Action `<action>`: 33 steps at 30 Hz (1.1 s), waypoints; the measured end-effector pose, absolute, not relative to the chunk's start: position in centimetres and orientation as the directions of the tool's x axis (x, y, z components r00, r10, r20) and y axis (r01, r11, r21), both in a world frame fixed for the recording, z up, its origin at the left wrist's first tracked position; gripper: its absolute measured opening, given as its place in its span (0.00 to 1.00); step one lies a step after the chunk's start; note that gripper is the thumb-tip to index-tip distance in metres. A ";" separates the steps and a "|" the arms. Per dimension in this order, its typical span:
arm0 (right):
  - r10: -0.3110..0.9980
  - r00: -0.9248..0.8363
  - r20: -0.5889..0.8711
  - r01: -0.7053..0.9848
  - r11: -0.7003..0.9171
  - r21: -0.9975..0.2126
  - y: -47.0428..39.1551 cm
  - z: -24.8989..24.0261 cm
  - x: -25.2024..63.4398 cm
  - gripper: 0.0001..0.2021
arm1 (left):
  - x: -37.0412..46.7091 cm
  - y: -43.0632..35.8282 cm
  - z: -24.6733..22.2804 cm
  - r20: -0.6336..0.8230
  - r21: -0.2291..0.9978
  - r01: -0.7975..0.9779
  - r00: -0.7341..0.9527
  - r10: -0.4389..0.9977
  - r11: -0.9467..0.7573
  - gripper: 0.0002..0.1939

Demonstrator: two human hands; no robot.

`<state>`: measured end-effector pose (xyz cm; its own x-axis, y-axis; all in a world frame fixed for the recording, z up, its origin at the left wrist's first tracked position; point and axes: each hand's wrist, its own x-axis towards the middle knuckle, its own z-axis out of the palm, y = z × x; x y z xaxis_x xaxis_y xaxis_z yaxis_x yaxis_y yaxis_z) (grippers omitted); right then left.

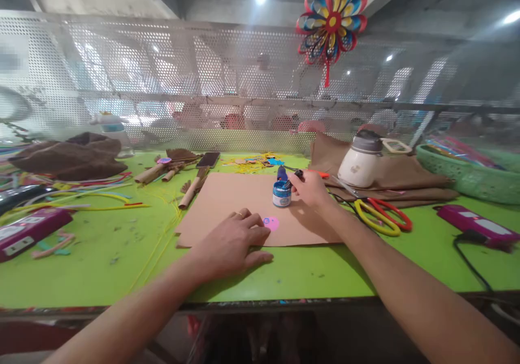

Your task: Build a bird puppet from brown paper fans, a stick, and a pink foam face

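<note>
A brown sheet lies on the green table. My left hand rests on its front part, fingers spread, the fingertips at the edge of a small pink disc with blue marks. My right hand pinches a dark, thin tool whose lower end is at the mouth of a small paint jar with blue paint round its rim. The jar stands on the sheet, right of the middle. Just behind it is a dark blue object.
Yellow-and-red scissors, a white bottle, folded brown material and a green basket are right. Left lie brown paper rolls, a phone and a purple power strip. A paper flower hangs above.
</note>
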<state>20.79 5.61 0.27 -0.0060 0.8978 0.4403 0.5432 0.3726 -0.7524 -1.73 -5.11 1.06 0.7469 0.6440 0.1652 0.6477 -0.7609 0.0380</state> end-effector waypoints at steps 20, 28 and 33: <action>0.792 0.154 0.591 0.381 0.504 -0.775 1.2 3.4 20.7 0.15 | -1.7 -5.0 1.0 0.184 0.079 0.640 0.744 0.642 -0.764 0.18; 0.863 -0.035 0.503 0.408 0.472 -0.781 0.6 2.6 19.4 0.15 | -1.6 -4.9 1.1 0.181 0.076 0.637 0.748 0.639 -0.767 0.18; 0.852 -0.111 0.512 0.405 0.509 -0.760 1.3 1.2 19.1 0.13 | -1.5 -4.9 1.1 0.178 0.072 0.638 0.748 0.640 -0.766 0.19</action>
<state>19.09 1.25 1.22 -0.1113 0.8519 0.5117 0.4045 0.5092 -0.7597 -1.55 -4.91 1.08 0.7478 0.6397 0.1777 0.6384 -0.7663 0.0722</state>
